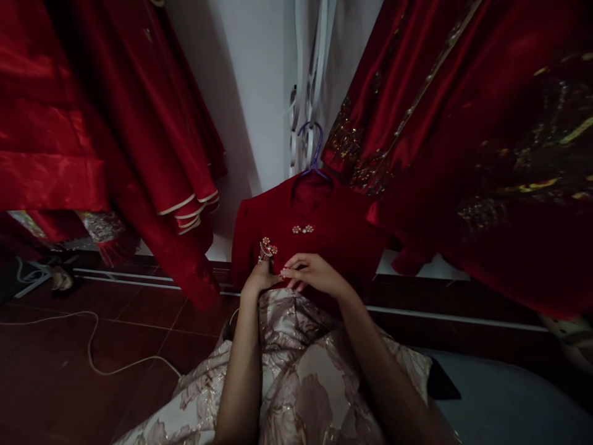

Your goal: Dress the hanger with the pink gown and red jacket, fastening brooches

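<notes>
A dark red garment [340, 232] hangs on a purple hanger [318, 145], with a beaded clasp [302, 229] at its chest. A beaded ornament [267, 248] shows against the red cloth just above my left hand [263, 277]. That hand is closed at the garment's front; whatever its fingers hold is hidden. My right hand [315, 272] reaches in from the right, its fingertips pinched close to the left fingers. Anything between them is too small to make out. Below both hands spreads a pale fabric [315, 371] with a mauve and gold pattern, its top edge near my left fingers.
Red garments with pale trim [185, 204] hang at left. More red garments with gold sequins [377, 170] hang at right. White metal bars [299, 62] stand behind the hanger. A pale cable [95, 334] crosses the dark tiled floor [134, 309]. A grey-blue surface [504, 395] lies lower right.
</notes>
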`<move>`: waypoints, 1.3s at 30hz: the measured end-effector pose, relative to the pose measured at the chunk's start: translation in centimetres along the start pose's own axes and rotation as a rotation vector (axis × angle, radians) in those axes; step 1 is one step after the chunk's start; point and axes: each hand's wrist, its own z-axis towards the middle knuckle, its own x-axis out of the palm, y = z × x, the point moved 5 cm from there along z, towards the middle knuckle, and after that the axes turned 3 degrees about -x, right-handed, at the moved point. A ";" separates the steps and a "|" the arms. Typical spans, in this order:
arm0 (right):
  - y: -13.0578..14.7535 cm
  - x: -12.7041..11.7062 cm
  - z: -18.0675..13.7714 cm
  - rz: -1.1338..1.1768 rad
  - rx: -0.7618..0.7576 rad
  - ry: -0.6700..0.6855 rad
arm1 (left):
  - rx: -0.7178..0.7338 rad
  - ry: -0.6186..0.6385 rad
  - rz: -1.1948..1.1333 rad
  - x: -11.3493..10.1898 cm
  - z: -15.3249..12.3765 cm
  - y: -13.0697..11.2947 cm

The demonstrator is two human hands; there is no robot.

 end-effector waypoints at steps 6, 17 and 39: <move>-4.2 1.7 3.1 0.188 -0.084 -0.212 | 0.011 -0.011 0.026 -1.4 0.0 0.8; -7.1 2.0 4.1 0.135 -0.172 -0.314 | -0.007 0.172 -0.272 -3.7 -1.9 -0.3; -4.3 1.2 3.0 -0.047 -0.265 -0.334 | -0.094 0.130 -0.291 -2.9 -1.8 -1.6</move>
